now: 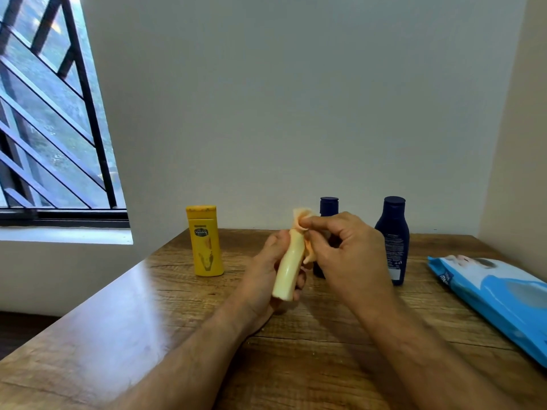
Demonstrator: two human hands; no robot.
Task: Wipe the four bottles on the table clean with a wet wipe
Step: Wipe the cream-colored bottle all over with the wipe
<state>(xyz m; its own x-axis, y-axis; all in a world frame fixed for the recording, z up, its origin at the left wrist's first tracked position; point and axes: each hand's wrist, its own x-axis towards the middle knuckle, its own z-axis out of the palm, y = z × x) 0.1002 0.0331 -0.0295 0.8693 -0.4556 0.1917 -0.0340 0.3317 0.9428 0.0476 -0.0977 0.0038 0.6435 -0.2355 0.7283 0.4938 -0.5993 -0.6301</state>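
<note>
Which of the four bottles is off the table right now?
The cream bottle: the left hand grips it while the right hand rubs the wipe on its top. The yellow bottle and both dark blue ones stand on the table.

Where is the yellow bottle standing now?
In the head view, the yellow bottle stands upright at the far left of the table, near the wall, left of the left hand holding the cream bottle.
</note>
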